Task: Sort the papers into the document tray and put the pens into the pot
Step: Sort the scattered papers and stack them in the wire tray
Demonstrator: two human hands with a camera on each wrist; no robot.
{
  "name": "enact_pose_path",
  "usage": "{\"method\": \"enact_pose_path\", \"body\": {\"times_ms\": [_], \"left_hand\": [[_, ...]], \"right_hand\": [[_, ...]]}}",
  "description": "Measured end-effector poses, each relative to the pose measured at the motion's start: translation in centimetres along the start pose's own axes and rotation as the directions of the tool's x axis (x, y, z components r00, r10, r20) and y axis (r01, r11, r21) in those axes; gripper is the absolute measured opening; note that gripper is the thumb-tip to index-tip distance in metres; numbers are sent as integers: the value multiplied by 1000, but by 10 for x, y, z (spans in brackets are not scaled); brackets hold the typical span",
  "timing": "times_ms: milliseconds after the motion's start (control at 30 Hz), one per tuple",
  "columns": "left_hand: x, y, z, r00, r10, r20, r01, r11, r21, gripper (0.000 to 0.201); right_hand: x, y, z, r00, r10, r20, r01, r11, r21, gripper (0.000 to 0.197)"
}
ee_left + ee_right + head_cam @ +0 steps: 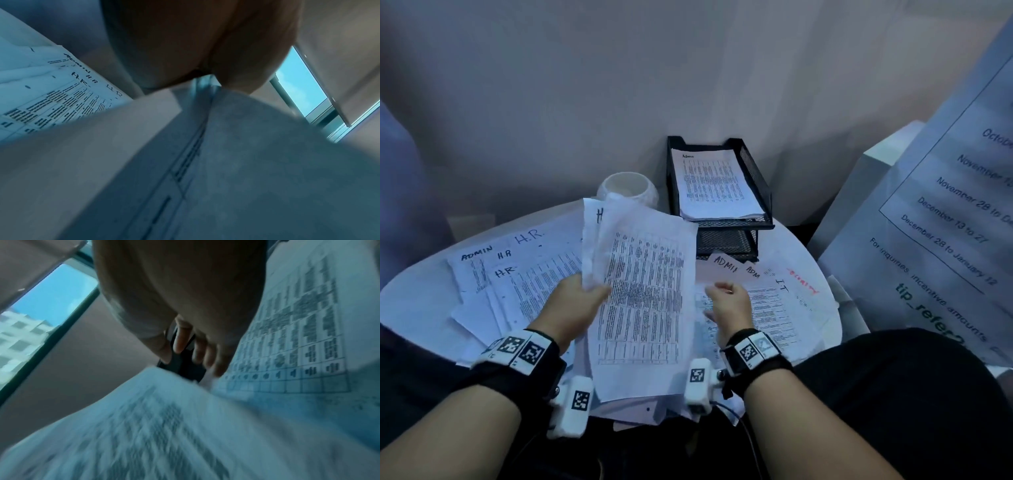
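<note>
My left hand grips a bundle of printed sheets by its left edge and holds it up over the middle of the round white table. In the left wrist view the palm closes on the sheets' grey back. To the bundle's right, my right hand hovers over loose papers marked ADMIN and I.T.; its fingers hang loosely curled and hold nothing. The black mesh document tray stands at the back with an Admin sheet on its upper tier. The white pot sits left of it. No pen shows.
More papers marked ADMIN and H.R. cover the table's left half, also seen as papers in the left wrist view. A large printed notice leans in at the right, in front of a white box. A plain wall rises behind the table.
</note>
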State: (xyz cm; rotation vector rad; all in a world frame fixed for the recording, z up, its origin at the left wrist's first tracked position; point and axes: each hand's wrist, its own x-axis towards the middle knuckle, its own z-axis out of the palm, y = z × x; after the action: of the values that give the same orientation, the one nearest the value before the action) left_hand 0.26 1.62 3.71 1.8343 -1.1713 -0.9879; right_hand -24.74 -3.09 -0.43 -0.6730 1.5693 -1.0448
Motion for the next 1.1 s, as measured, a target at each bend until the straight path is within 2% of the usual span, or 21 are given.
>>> {"method": "enact_pose_path", "body": {"times_ms": [67,167,267,367,433,500,567,733,833,867,933,1033,1100], "left_hand": [[3,-1,-2,1000,4,-25,-4,1000,9,20],[8,-3,-3,999,-19,-41,19,1000,5,18],[12,-4,-3,997,-38,-65,38,999,-5,17],[11,-3,-3,997,-54,-61,53,999,-6,17],[10,-5,-4,997,-50,-51,50,999,-3,19],[9,-5,-5,997,-55,-53,55,998,0,21],[9,-6,-7,996,-62,-62,61,998,-9,23],[6,-4,-9,995,-77,-57,77,997,-8,25],[5,-2,-9,996,-73,-55,73,997,-3,26],[5,-2,-9,996,-72,-58,72,997,-3,25],[6,-2,-9,996,-65,-64,65,998,-7,22],[7,-1,-8,996,-66,-61,65,998,-13,21],[7,-1,-8,996,-63,-70,62,998,-11,20]], "right_hand": [[18,8,-20,973,48,-226,-44,999,21,30],[32,17,-55,869,175,-464,-184,983,27,62],[31,14,-76,789,286,-544,-238,958,159,83],[40,23,-84,803,262,-535,-177,962,206,90],[42,25,-85,807,245,-538,-149,965,215,82],[38,18,-86,746,262,-612,-127,958,256,75],[36,12,-89,707,258,-658,-92,957,276,80],[37,20,-88,686,245,-685,-98,964,248,68],[37,22,-90,715,157,-681,-74,986,149,29],[36,20,-89,731,122,-671,-52,991,124,23],[37,17,-89,741,36,-671,5,998,58,21],[40,2,-84,695,-173,-698,157,984,-87,14],[33,-21,-77,700,-319,-639,285,945,-159,15]]}}
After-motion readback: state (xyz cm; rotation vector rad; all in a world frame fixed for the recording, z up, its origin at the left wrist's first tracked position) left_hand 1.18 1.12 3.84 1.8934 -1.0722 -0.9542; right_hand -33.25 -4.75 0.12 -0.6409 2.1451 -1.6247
